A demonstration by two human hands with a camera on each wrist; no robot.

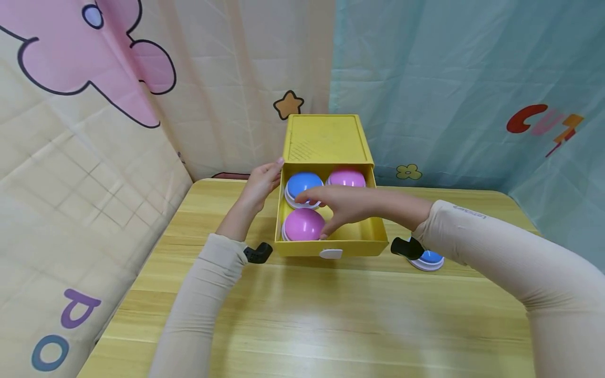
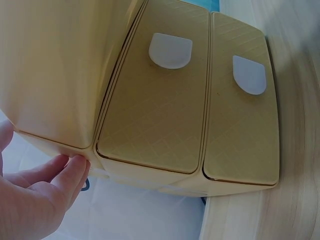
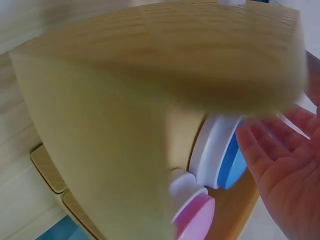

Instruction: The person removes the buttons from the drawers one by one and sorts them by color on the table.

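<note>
A yellow drawer cabinet (image 1: 328, 139) stands on the table with its top drawer (image 1: 368, 229) pulled out. Inside lie a blue dome (image 1: 304, 184) on a white base, a pink dome (image 1: 347, 178) at the back right and another pink dome (image 1: 302, 226) at the front left. My right hand (image 1: 347, 202) reaches over the drawer, thumb at the right edge of the front pink dome and fingertips spread between it and the blue one. My left hand (image 1: 261, 184) touches the cabinet's left side with its fingertips, as the left wrist view also shows.
Another blue dome (image 1: 431, 256) on a white base sits on the wooden table (image 1: 331, 315), right of the drawer and partly behind my right wrist camera. Two closed lower drawers with white handles (image 2: 170, 51) show below. Patterned curtains (image 1: 236, 79) hang behind and beside the table.
</note>
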